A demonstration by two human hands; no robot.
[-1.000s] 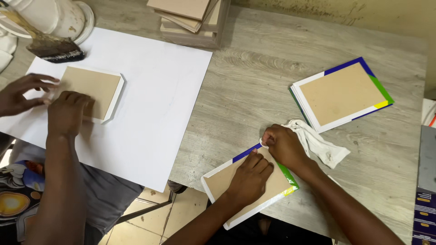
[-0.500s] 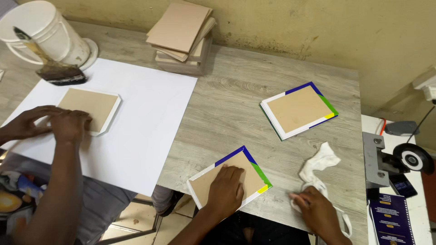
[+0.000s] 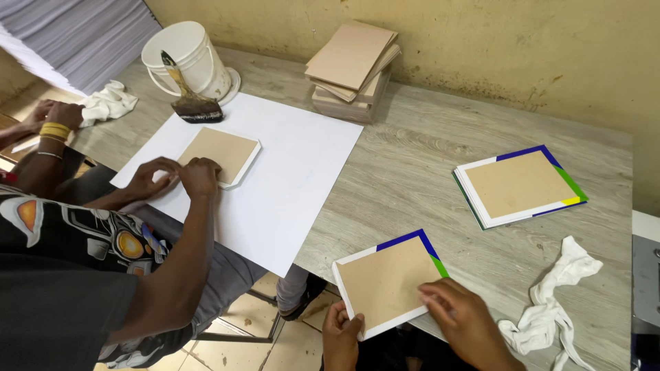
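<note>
The brown board (image 3: 386, 283) with a white, blue and green edge is lying at the near edge of the grey table (image 3: 412, 158). The left hand (image 3: 342, 335) is pinching its near corner. The right hand (image 3: 459, 317) is pressing flat and open on its right side. A white rag (image 3: 550, 312) is lying just right of the board. Another person's hands (image 3: 175, 177) are pressing a second board (image 3: 221, 154) on white paper (image 3: 289, 178), far left of the board.

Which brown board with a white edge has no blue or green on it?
The board on the big white sheet, under a co-worker's hands. The other two boards have blue and green edges.
</note>
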